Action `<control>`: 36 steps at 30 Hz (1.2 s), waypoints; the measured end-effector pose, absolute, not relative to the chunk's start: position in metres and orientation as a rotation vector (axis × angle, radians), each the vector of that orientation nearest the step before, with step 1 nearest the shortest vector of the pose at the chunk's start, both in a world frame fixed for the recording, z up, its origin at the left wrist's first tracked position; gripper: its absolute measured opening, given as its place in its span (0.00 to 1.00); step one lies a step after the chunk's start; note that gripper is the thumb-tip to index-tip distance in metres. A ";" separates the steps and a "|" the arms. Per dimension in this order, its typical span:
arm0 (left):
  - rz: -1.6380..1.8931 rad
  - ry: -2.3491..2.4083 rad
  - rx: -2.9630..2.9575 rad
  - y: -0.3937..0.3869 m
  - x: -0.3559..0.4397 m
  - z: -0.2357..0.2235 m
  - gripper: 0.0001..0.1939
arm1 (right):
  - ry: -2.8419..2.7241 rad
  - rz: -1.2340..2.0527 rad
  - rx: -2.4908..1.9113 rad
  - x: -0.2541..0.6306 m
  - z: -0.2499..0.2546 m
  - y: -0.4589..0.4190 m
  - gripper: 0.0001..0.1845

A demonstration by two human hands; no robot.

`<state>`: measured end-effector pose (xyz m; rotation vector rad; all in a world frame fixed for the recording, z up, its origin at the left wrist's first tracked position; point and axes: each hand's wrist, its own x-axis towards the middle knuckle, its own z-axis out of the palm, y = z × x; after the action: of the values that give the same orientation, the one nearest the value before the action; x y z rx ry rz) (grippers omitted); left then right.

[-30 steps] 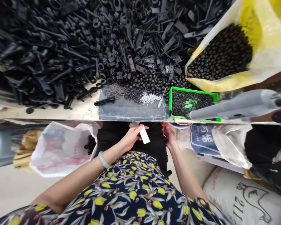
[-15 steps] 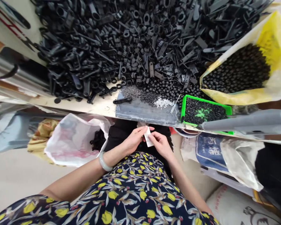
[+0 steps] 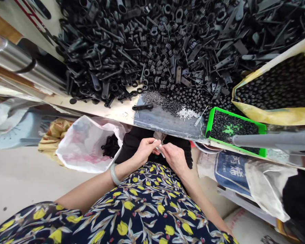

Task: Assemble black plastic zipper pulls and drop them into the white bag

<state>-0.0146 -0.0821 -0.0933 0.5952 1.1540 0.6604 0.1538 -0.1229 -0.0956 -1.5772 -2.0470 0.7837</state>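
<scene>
Over my lap, just below the workbench edge, both hands meet at a small white flat piece [image 3: 163, 154], perhaps paper or tape. My left hand [image 3: 144, 149] pinches its upper end between thumb and fingers; a pale bangle [image 3: 114, 174] is on that wrist. Bent over the other end, my right hand [image 3: 174, 156] is closed on it, with the back of the hand turned up. Fingers cover most of the piece, so its full shape is hidden. Black cloth [image 3: 132, 144] lies beneath the hands.
A big heap of black plastic parts [image 3: 142, 40] covers the workbench. Small white pins [image 3: 188, 113] lie on a grey mat [image 3: 162, 120]. To the right are a green tray [image 3: 210, 122] and a yellow-white bag [image 3: 274, 115]. A white plastic bag [image 3: 76, 149] stands left below.
My right hand has turned over and closed further around the white piece, which now shows edge-on and mostly covered. The camera view has shifted slightly left.
</scene>
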 end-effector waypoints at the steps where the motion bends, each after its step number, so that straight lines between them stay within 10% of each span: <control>1: 0.659 1.169 0.572 -0.084 -0.013 -0.099 0.19 | -2.035 0.768 -1.592 0.151 -0.101 -0.125 0.23; 27: 0.688 1.266 0.176 -0.081 -0.021 -0.120 0.04 | -1.534 1.023 -1.586 0.151 -0.111 -0.144 0.18; 36: 0.630 1.188 0.419 -0.090 -0.010 -0.105 0.18 | -1.072 1.184 -1.506 0.150 -0.124 -0.137 0.14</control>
<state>-0.0101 -0.0899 -0.1052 0.4190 1.1876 0.6296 0.1496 -0.1368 -0.1235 -1.5061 -1.0717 1.1839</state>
